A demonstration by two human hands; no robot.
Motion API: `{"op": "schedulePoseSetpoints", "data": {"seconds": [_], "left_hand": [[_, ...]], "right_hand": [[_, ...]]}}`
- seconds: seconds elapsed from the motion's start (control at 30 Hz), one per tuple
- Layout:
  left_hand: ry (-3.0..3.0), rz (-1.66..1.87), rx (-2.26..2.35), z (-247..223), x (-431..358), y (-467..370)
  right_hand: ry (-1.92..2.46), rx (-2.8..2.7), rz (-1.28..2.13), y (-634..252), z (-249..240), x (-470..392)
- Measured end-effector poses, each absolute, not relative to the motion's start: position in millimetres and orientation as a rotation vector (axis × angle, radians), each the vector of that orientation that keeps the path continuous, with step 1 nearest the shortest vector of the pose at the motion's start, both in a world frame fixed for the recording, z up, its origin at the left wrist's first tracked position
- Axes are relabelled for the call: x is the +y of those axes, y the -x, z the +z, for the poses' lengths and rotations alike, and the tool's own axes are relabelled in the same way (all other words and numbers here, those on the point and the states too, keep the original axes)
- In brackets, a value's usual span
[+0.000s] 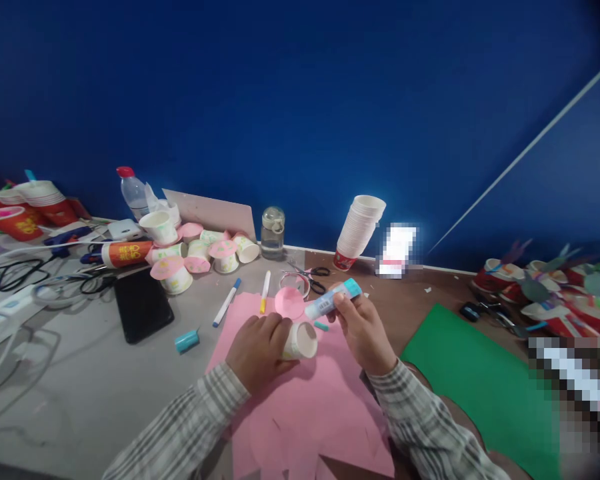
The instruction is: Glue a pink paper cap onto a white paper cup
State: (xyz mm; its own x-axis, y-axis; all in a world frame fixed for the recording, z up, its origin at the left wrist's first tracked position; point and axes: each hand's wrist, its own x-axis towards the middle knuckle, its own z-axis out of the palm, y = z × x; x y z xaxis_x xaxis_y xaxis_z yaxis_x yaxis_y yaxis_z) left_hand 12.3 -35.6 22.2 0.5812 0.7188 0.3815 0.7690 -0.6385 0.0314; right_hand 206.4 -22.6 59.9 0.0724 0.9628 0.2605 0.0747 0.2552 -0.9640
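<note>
My left hand (261, 350) is wrapped round a small paper cup (303, 341) lying sideways, its round end turned to the right. In my right hand (364, 327) is a glue stick (327, 304) with a turquoise base, its tip pointing left above the cup. Just behind the cup lies a pink paper disc (289, 303). Under both hands spreads pink paper (310, 413) with cut edges near me. A turquoise cap (187, 341) rests on the table at the left.
Scissors (310, 272) and a tape roll (295, 285) lie behind the disc. A white marker (227, 303) and a yellow marker (265, 293) are nearby. Cups with pink discs (171, 273), a black phone (143, 305), a glass bottle (273, 233), stacked cups (359, 230) and green paper (485, 387) surround them.
</note>
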Motion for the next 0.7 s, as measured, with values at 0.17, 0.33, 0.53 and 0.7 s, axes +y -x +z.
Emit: {"op": "schedulePoseSetpoints", "data": {"seconds": [0.17, 0.33, 0.53, 0.7], "left_hand": [[2.557, -0.497, -1.176, 23.3, -35.2, -14.0], [2.459, -0.481, -1.111, 23.0, -36.7, -15.4], [2.384, -0.544, -1.015, 17.9, -34.6, -15.0], [2.351, -0.567, -0.995, 21.8, -34.0, -14.9]], "right_hand": [[1.114, -1.467, 0.925, -197.3, 67.3, -34.1], [1.226, -1.621, 0.705, -194.6, 71.7, -36.7], [1.354, -1.697, 0.596, -202.5, 73.0, -29.8], [1.481, -1.691, 0.720, -210.9, 65.6, -19.5]]}}
